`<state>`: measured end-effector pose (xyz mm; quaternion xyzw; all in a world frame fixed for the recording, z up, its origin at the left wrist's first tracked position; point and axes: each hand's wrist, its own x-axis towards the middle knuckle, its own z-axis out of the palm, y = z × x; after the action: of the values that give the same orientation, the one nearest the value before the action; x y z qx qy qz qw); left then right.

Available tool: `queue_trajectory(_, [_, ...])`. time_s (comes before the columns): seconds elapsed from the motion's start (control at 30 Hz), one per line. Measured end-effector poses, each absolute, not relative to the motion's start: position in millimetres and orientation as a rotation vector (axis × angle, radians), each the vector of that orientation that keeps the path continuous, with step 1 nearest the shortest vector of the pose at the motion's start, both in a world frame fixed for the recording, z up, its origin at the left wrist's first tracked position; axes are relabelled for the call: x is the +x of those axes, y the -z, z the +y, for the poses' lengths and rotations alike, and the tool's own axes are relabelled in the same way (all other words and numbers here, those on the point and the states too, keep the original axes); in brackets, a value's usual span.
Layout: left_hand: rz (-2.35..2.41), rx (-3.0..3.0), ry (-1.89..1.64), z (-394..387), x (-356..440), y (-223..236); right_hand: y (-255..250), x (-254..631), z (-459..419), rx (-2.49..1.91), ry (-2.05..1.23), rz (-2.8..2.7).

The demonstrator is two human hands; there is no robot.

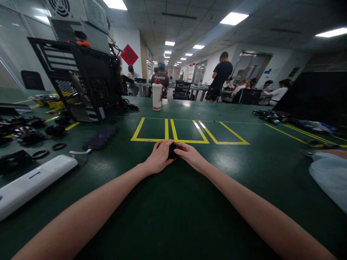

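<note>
Both my arms reach forward over the dark green table (173,202). My left hand (159,157) and my right hand (191,156) meet in the middle and close together around a small black object (172,150). Only a little of that object shows between the fingers, so I cannot make out what it is. The hands rest on the table just in front of the yellow taped boxes (187,131).
An open black computer case (89,85) stands at the left with black parts and rings (40,141) scattered by it. A long white device (32,184) lies at the near left. A white bottle (157,95) stands beyond the boxes. Another person's sleeve (329,175) is at the right edge; people work in the background.
</note>
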<state>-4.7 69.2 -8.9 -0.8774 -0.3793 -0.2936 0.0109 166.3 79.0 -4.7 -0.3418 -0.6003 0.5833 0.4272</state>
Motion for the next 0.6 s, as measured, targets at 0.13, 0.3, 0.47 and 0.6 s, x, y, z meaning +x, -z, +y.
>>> queue_trajectory(0.13, [-1.193,-2.741,0.918,68.7,-3.9,8.5,4.2,168.4,76.9,-0.818,-1.481,-1.499])
queue_trajectory(0.3, [-1.187,-2.743,0.951,68.3,-3.0,8.3,5.5,166.2,75.2,-0.814,-1.394,-1.491])
queue_trajectory(0.47, [-1.185,-2.735,0.956,68.6,-2.8,8.7,5.9,165.9,77.4,-0.847,-1.381,-1.488])
queue_trajectory(0.6, [-1.197,-2.736,0.942,68.9,-2.8,9.1,3.0,169.0,77.0,-0.79,-1.491,-1.477])
